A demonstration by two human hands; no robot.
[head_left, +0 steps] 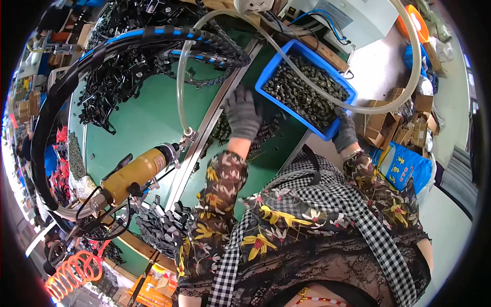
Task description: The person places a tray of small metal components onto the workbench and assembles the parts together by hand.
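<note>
While the green counter (153, 110) is stretching out L of the blue bin (300, 118), hand work is happening right beside that bin. L hand (243, 116) is hanging or resting just L of it, over by the metal rail (176, 189); can't tell if the palm's touching anything. L fingers are lying slightly spread, pinching nothing visible. R hand (346, 132) is sitting at the bin's near R corner, R fingers resting bent over the rim; can't tell if they're actually pinching it. Loose dark pcs (267, 132) are lying L of the bin, on the near side, close to L hand. For good handling, IMO, R should be steadying the bin w/o tipping it, & L should be working low & gently, so no pcs are scattering over the rail.

Re containers: bin is holding a big heap of small dark pcs (302, 92), metallic-looking. A blue sack (404, 166) is sitting R of the bin, near side, contents unclear. Cardboard boxes (381, 125) are sitting R of the bin too, some open, contents mostly hidden.
</note>
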